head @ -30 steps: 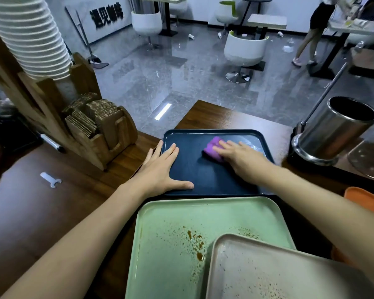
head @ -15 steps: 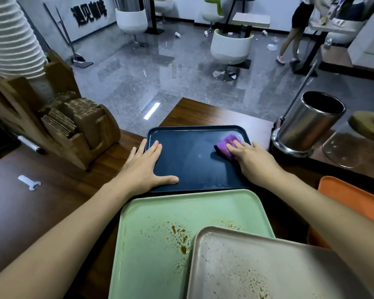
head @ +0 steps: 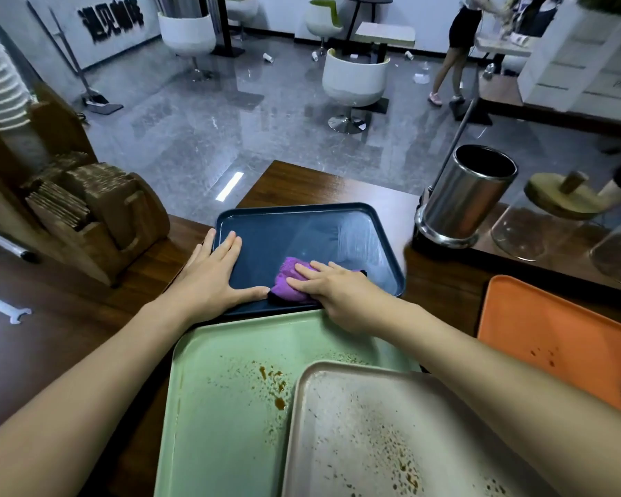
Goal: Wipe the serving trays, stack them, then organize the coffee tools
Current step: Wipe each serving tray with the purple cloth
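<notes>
A dark blue tray [head: 302, 227] lies on the wooden counter, with wet streaks on its right half. My left hand [head: 212, 278] lies flat on its left edge, fingers straight, thumb along the near rim. My right hand [head: 334, 288] presses a purple cloth [head: 289, 279] onto the tray's near middle with straight fingers. Nearer me sit a green tray [head: 223, 407] with brown stains and a beige tray [head: 373, 443] overlapping it, also spotted. An orange tray [head: 552, 335] lies at the right.
A steel canister [head: 463, 199] with a long handle stands right of the blue tray, glass jars [head: 524, 231] beyond it. A wooden holder [head: 87, 224] with cardboard sleeves and stacked cups stands at the left. A small white tool [head: 9, 312] lies on the counter.
My right hand has slid the purple cloth from the tray's far right corner to its near middle, close to my left thumb. My left hand stays put on the tray.
</notes>
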Demonstrator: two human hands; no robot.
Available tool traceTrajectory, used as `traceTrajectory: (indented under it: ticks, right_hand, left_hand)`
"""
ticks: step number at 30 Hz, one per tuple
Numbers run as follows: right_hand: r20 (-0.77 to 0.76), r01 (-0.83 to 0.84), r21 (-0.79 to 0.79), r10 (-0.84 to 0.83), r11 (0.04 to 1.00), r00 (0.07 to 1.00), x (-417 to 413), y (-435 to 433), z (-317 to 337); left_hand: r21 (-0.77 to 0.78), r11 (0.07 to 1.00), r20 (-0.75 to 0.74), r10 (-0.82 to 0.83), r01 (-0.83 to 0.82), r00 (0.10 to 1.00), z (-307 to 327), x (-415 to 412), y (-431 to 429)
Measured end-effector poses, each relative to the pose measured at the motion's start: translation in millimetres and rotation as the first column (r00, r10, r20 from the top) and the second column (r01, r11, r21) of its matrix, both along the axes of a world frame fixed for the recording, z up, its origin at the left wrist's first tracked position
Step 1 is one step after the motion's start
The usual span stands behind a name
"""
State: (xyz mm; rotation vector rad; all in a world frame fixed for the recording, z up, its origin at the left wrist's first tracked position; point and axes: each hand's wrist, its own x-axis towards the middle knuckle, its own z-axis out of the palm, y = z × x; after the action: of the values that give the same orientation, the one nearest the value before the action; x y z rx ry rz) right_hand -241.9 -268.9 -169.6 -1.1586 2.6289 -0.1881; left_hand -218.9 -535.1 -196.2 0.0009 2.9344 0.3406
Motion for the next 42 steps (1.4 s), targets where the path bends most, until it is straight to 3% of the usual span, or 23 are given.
traceTrajectory:
  ticks: [7, 10, 12, 19, 26, 30, 36, 42]
  right_hand:
    - [-0.047, 0.145, 0.05, -0.143, 0.988, 0.989, 13, 26, 14]
    - [-0.327, 0.292, 0.191, -0.22, 0.937, 0.919, 9, 57, 2]
    - [-0.431, 0.342, 0.199, -0.231, 0.918, 0.872, 3, 64, -8]
    - [-0.415, 0.433, 0.196, -0.326, 0.88, 0.849, -43, 42, -10]
    - [-0.417, 0.47, 0.076, -0.401, 0.879, 0.816, -99, 18, -17]
    - [-0.385, 0.428, 0.009, -0.392, 0.904, 0.836, -97, -2, -19]
    - [-0.196, 0.118, -0.076, -0.131, 0.99, 0.972, -75, -86, -15]
    - [-0.191, 0.01, -0.111, -0.031, 0.994, 0.981, -54, -80, -11]
  left_hand:
    - [0.014, 1.0, 0.003, 0.006, -0.006, 1.0, -2, 0, -5]
    - [0.031, 1.0, -0.005, 0.001, -0.001, 1.0, 0, 0, -5]
    - [0.054, 0.999, -0.008, -0.002, 0.003, 1.0, 0, 0, -5]
    - [0.144, 0.989, -0.001, 0.015, -0.015, 1.0, 3, 2, -5]
    - [0.175, 0.984, 0.0, 0.028, -0.028, 1.0, 7, 4, -2]
    - [0.162, 0.986, -0.005, 0.025, -0.024, 1.0, 6, 5, -1]
    - [0.184, 0.983, -0.037, 0.008, -0.001, 0.999, 8, 6, 1]
    - [0.091, 0.996, -0.069, -0.008, 0.015, 0.998, 0, 2, -4]
